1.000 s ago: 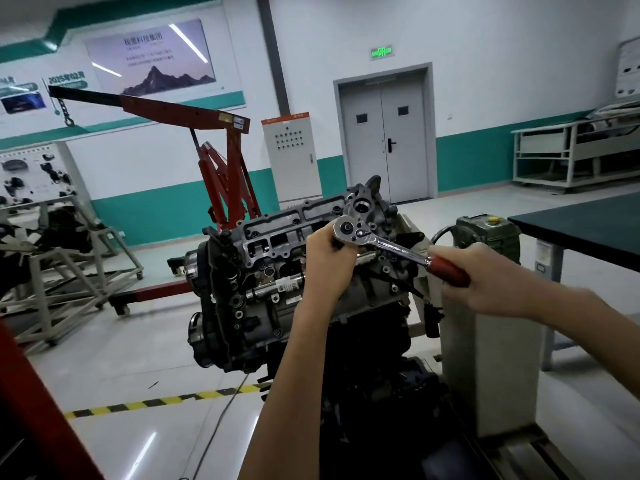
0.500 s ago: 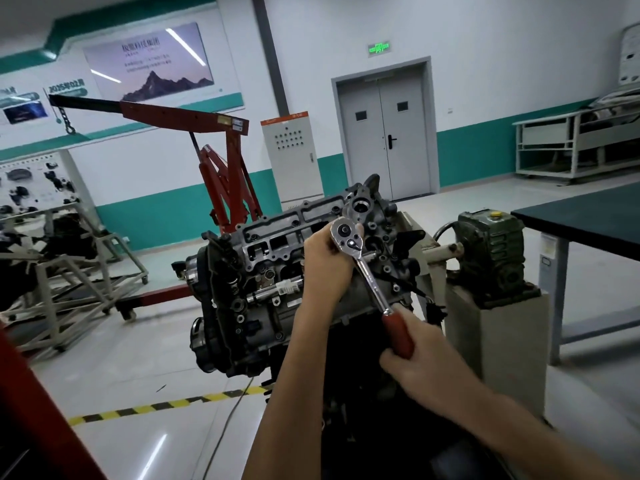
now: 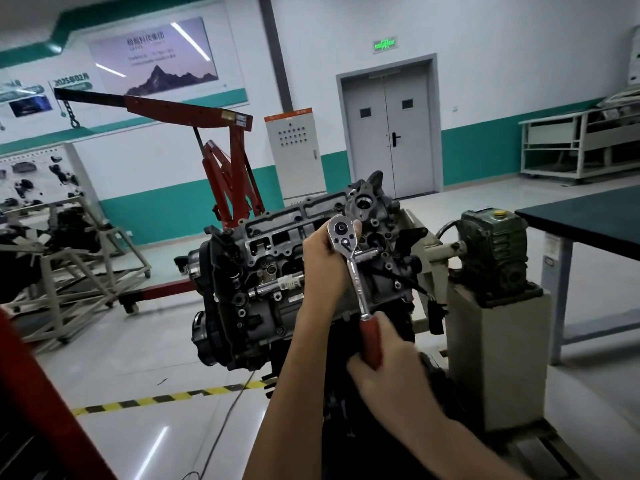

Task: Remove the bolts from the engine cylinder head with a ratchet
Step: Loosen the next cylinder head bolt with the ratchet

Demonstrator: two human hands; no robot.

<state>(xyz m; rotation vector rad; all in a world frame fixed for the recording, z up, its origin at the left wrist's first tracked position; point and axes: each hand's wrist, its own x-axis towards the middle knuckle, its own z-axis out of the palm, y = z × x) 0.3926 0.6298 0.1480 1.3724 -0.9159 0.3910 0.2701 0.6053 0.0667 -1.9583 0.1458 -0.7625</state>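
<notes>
One engine hoist (image 3: 221,116): red, parked behind and left of the work, well apart from it, out of the way.
Engine (image 3: 242,323): mid-frame, mounted tilted, seemingly so the top face looks toward the worker.
Cylinder head (image 3: 273,244): atop the engine, open and facing the camera; the task's piece, within easy reach.
Left hand (image 3: 320,268): curled round the ratchet (image 3: 355,271) head, probably to keep the socket seated square.
Ratchet: chrome head at the cylinder head's right end, shank slanting down to a red handle.
Bolt: hidden beneath the ratchet head; impossible to tell how far out.
Right hand (image 3: 394,379): wrapped round the handle's lower end, likely for most leverage.
Gearbox (image 3: 495,251): green, on a pedestal just right of the engine, shaft leading toward it; apparently for turning the mount.
Table (image 3: 588,220): dark-topped, far right, apart from the work.
</notes>
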